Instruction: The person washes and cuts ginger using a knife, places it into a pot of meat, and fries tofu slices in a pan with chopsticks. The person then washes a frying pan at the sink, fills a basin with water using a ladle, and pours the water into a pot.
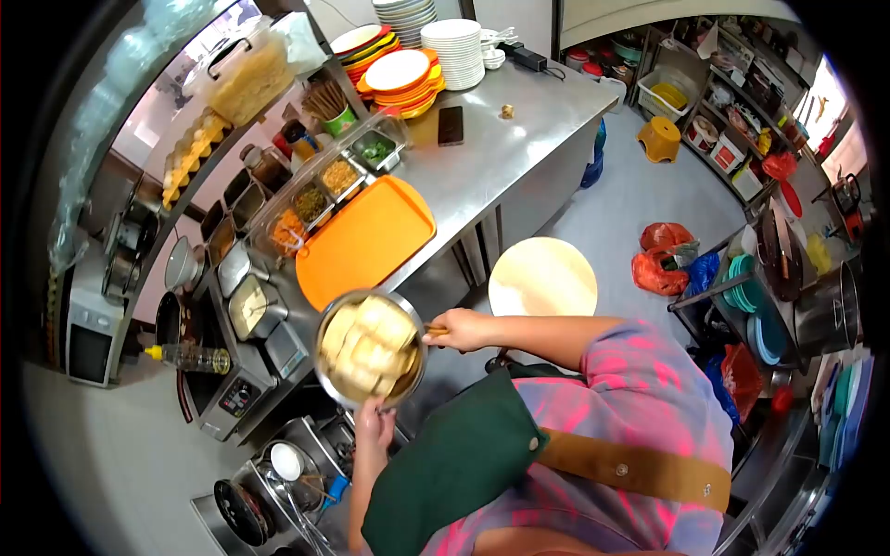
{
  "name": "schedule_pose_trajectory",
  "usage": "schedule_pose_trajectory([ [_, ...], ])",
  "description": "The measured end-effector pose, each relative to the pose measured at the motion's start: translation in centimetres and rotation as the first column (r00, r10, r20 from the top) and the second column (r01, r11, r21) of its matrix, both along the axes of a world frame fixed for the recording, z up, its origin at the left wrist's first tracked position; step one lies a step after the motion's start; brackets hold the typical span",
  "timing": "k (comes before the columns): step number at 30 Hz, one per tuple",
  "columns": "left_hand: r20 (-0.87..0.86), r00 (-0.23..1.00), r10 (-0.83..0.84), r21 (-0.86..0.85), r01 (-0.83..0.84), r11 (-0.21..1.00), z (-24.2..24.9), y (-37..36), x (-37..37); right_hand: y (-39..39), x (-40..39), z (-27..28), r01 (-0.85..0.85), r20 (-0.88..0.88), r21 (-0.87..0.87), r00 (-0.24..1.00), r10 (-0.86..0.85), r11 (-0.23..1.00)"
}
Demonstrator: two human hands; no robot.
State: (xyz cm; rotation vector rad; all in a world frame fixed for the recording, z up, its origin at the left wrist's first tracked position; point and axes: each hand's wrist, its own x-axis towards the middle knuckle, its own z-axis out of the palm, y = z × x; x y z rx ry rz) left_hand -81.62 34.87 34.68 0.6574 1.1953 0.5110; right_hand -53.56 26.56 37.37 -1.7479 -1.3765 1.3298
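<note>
A round metal bowl (pixel 324 382) full of pale, flat pieces of food (pixel 369 343) is held up in front of my body. My left hand (pixel 375 423) grips its near rim from below. At its right side my right hand (pixel 461 330) is closed round a short brown handle that reaches the bowl's edge. Just beyond the bowl, an orange tray (pixel 366 243) lies on the steel counter. Small steel containers of chopped food (pixel 340 175) stand in a row along the tray's far left side.
A round pale stool top (pixel 542 278) is right of the bowl. Stacked plates (pixel 452 56) and a phone (pixel 451 126) are on the steel counter (pixel 519 139). Steel pans (pixel 252 310) stand at left. Red bags (pixel 661 259) and a yellow stool (pixel 658 139) are on the floor.
</note>
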Motion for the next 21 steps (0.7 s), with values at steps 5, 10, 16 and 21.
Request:
schedule_pose_trajectory([
  [5, 0.051, 0.941, -0.335, -0.058, 0.338, 0.939, -1.9, 5.0, 26.1, -0.9, 17.4, -4.3, 0.570, -0.241, -0.144, 0.773, -0.588, 0.809],
  [10, 0.133, 0.853, -0.504, -0.185, 0.521, 0.833, -6.7, 9.0, 45.0, 0.6, 31.7, -9.0, 0.861, -0.368, -0.176, 0.391, -0.844, 0.476],
  [16, 0.167, 0.782, -0.600, 0.003, 0.608, 0.794, -5.5, 11.0, 50.0, 3.8, 41.5, -12.3, 0.926, -0.456, -0.259, 0.133, -0.880, 0.274],
  [21, 0.036, 0.856, -0.515, 0.019, 0.515, 0.857, -5.9, 15.0, 41.3, 10.3, 47.6, -13.5, 0.922, -0.576, -0.321, -0.008, -0.817, 0.217],
])
